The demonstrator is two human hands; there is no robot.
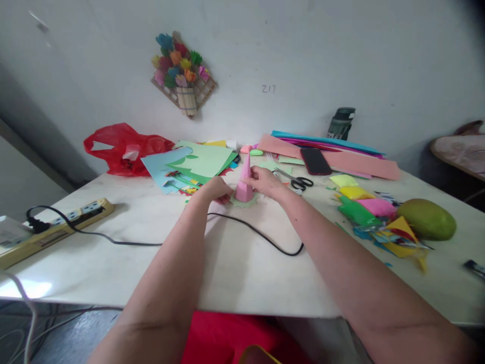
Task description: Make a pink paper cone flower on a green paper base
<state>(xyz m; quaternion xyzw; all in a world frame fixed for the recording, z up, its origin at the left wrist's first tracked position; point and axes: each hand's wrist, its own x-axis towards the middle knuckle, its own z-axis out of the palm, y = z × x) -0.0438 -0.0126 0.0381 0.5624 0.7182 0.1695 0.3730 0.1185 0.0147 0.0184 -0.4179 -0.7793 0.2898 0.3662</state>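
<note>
A tall pink paper cone (244,189) stands upright near the middle of the table, on a pale green paper piece (242,203) with a scalloped edge. My right hand (265,182) grips the cone's right side, thumb across its front and the other fingers bent. To the left of the cone's base, my left hand (220,190) is closed with fingertips pointing down, close to the green edge. Whatever it may pinch is hidden. Black-handled scissors (302,182) lie just right of my right hand.
Left are a red plastic bag (125,149), green paper sheets (204,159) and a power strip (81,217). A black cable (261,233) crosses in front. Right are a phone (316,161), coloured paper sheets (364,164), soft colourful packets (375,206) and a green fruit (428,218). A bottle (341,124) stands behind.
</note>
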